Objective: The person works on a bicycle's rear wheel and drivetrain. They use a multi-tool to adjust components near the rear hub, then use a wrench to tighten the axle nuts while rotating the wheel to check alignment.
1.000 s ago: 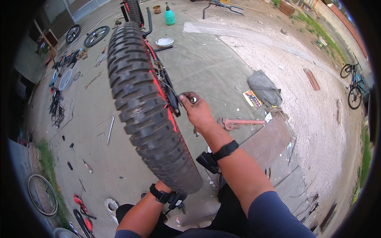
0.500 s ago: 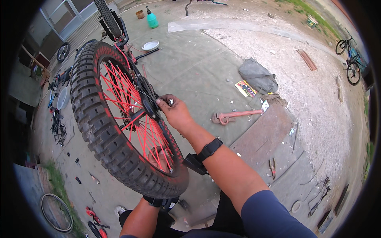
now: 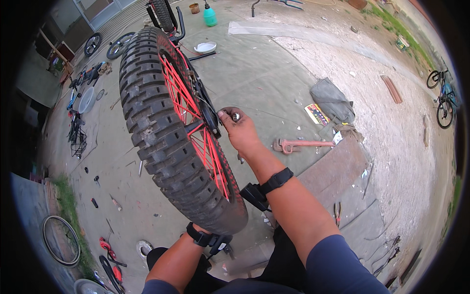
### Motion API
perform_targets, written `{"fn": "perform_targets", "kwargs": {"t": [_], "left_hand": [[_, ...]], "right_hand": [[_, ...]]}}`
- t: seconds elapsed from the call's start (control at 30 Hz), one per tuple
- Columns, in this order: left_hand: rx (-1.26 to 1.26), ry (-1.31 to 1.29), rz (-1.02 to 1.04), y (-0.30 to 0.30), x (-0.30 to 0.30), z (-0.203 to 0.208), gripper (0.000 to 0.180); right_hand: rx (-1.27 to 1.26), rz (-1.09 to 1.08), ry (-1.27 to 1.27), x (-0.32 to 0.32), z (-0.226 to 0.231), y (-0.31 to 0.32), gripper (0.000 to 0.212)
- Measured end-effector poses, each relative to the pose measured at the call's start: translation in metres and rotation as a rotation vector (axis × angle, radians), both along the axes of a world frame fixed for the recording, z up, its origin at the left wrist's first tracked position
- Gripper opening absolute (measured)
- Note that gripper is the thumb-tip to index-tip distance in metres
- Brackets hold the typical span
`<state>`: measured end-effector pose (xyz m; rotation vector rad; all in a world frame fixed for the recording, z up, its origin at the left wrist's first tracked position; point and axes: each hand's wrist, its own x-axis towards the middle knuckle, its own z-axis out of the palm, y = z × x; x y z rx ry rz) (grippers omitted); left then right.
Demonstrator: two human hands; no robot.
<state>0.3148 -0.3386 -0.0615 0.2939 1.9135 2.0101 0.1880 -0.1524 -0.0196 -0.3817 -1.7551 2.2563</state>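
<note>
A knobby black bicycle wheel (image 3: 149, 122) with red spokes (image 3: 183, 93) stands before me, attached to a bicycle that reaches away at the top. My right hand (image 3: 241, 131) is closed around a metal tool (image 3: 236, 117) whose shiny round end shows above the curled fingers. The thumb side is close to the dark part at the wheel's hub (image 3: 209, 115); contact is unclear. My left hand (image 3: 200, 228) reaches behind the lower tyre. Only its wrist end shows plainly, so its fingers are hidden.
A red pipe wrench (image 3: 306, 145) lies to the right, near a dark cloth (image 3: 333, 100). Pliers (image 3: 337, 213) rest farther down. A green spray bottle (image 3: 209, 16) and white bowl (image 3: 205, 47) stand beyond the wheel. Loose bicycle parts (image 3: 78, 132) lie at left.
The wheel has turned to show more tread and less of its side. In the picture, the wheel, right hand and surroundings sit farther right. The left fingers, earlier visible through the spokes, are now hidden.
</note>
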Motion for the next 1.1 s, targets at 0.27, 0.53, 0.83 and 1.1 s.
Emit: {"fn": "perform_targets", "kwargs": {"t": [0.27,0.53,0.83,1.1], "left_hand": [[0.044,0.125,-0.071,0.0,0.0,-0.016,0.034],[0.442,-0.284,0.083,0.019,-0.006,0.023,0.035],[-0.088,0.072,0.257,0.013,-0.008,0.034,0.037],[0.081,-0.236,0.49,-0.028,-0.062,0.057,0.039]], "right_hand": [[0.065,0.017,-0.013,0.003,0.008,-0.002,0.027],[-0.075,-0.004,0.008,0.001,-0.006,0.007,0.024],[-0.133,0.13,0.118,-0.016,-0.058,0.032,0.033],[-0.028,0.165,0.171,0.009,-0.025,0.017,0.038]]}}
